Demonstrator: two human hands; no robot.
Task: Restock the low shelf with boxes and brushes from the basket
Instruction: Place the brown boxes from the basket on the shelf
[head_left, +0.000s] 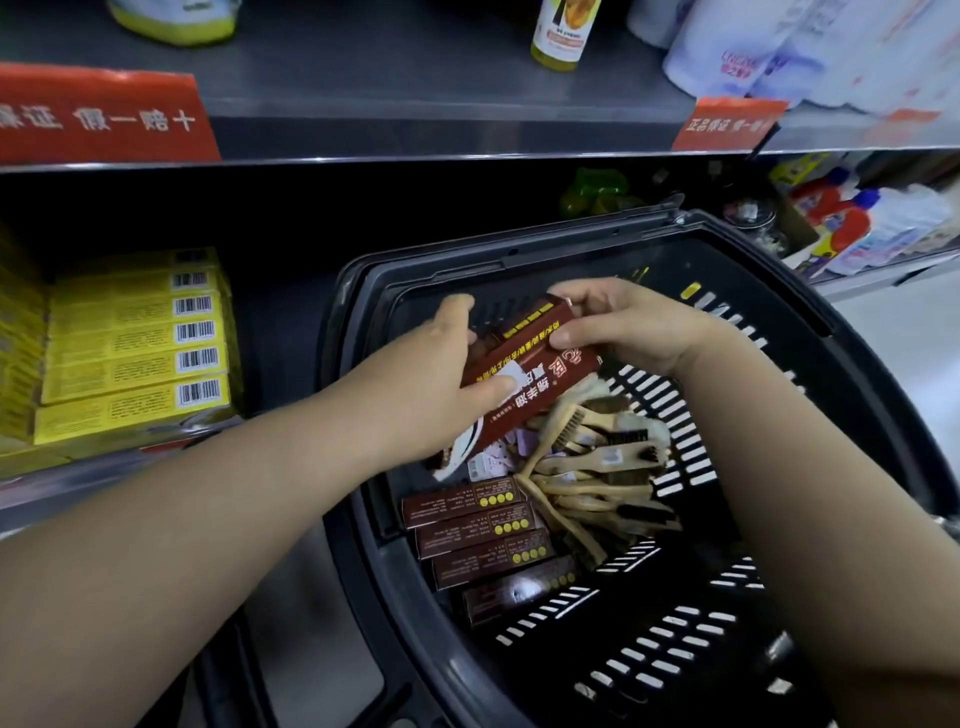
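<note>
Brown card, printed in white and yellow: one long brown carton (530, 371) is held by both hands above the basket (779, 280). The left hand (441, 374) grips its nearer half, thumb flat on the printed face, the other fingers wrapped round the far edge and mostly hidden. The right hand (628, 325) pinches the farther end, thumb on the face, forefinger curled over the end. The carton lies tilted, far end higher, clear of the contents beneath. A further brown-and-white carton end shows just under the left palm; whether it is held cannot be told.

Directly below the fingers: a heap of wooden-handled brushes (587, 467) with dark bristles, lying crosswise on one another, with small pale packets beside them. Nearer the person than the fingers: a row of brown cartons (478, 535), side by side and touching, along the basket's left wall. The basket is black slotted plastic and surrounds all of this.

Left of the left hand: the low shelf (62, 488), carrying a stack of yellow cartons (130, 358) with barcodes facing out. Beyond and above the fingers: an upper shelf (415, 98) with two red tags (98, 119) on its front edge, a yellow bottle (563, 36) and white packs (779, 57). Right of the right hand, well apart: coloured bottles (857, 228).
</note>
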